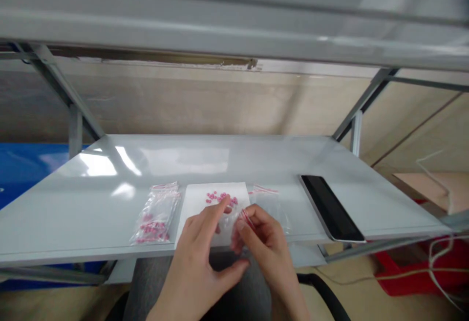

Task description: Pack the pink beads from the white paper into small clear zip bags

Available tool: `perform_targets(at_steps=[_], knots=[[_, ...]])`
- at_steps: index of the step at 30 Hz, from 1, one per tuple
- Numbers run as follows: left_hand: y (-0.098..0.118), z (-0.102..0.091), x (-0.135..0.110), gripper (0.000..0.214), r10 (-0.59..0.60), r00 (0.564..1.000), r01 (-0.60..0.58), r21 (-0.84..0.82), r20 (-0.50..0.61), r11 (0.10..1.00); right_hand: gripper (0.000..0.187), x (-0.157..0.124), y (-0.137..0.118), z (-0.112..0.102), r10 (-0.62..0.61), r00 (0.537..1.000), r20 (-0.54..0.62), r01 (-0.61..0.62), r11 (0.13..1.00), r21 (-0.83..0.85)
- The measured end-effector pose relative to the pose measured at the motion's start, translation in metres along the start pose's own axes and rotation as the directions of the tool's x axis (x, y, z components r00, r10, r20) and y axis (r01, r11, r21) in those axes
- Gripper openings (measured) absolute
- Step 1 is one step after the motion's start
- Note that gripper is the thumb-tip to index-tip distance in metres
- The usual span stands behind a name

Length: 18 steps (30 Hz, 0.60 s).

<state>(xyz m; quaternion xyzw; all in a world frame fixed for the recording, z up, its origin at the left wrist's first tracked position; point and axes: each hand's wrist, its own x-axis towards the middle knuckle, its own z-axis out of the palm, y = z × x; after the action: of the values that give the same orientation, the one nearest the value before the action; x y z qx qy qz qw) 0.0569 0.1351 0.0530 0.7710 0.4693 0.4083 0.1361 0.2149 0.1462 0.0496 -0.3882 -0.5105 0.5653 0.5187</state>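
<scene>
My right hand (262, 235) pinches the red-striped top of a small clear zip bag (227, 221) above the near edge of the table. Beside it, my left hand (201, 252) has its thumb and fingers apart, with nothing visible in its grasp. Behind the hands, small pink beads (216, 197) lie scattered on a white sheet of paper (196, 208). Left of the paper, clear zip bags (156, 216) with pink beads inside are stacked. More clear zip bags (269, 203) lie flat to its right, partly hidden by my right hand.
A dark-screened tablet or phone (331, 208) rests on the right of the glossy white table (256, 157). Slanted metal supports (362, 103) stand at both sides, with a shelf (234, 23) overhead. A red object (403, 267) and white cables are on the floor at right.
</scene>
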Motion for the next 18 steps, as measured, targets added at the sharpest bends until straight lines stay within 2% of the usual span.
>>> perform_targets(at_steps=[4, 7, 13, 15, 18], knots=[[-0.002, -0.010, -0.004, 0.034, -0.103, 0.993, 0.118, -0.318, 0.065, 0.941, 0.012, -0.009, -0.009, -0.009, 0.010, 0.999, 0.032, 0.000, 0.952, -0.305], [0.000, -0.015, -0.003, 0.009, -0.153, 0.985, 0.173, -0.402, 0.079, 0.899, 0.007, -0.014, -0.015, -0.005, 0.014, 0.997, 0.073, 0.020, 0.897, -0.442], [0.011, -0.032, -0.017, 0.012, -0.210, 0.968, 0.250, -0.438, 0.138, 0.864, 0.008, -0.032, -0.039, 0.011, 0.032, 0.986, 0.161, 0.051, 0.872, -0.487], [0.014, -0.037, -0.026, 0.014, -0.231, 0.967, 0.256, -0.426, 0.111, 0.868, 0.008, -0.040, -0.045, 0.018, 0.014, 0.984, 0.178, 0.071, 0.883, -0.464], [0.018, -0.037, -0.040, 0.017, -0.271, 0.962, 0.266, -0.392, 0.044, 0.881, 0.010, -0.050, -0.046, 0.028, -0.021, 0.993, 0.120, 0.072, 0.894, -0.443]])
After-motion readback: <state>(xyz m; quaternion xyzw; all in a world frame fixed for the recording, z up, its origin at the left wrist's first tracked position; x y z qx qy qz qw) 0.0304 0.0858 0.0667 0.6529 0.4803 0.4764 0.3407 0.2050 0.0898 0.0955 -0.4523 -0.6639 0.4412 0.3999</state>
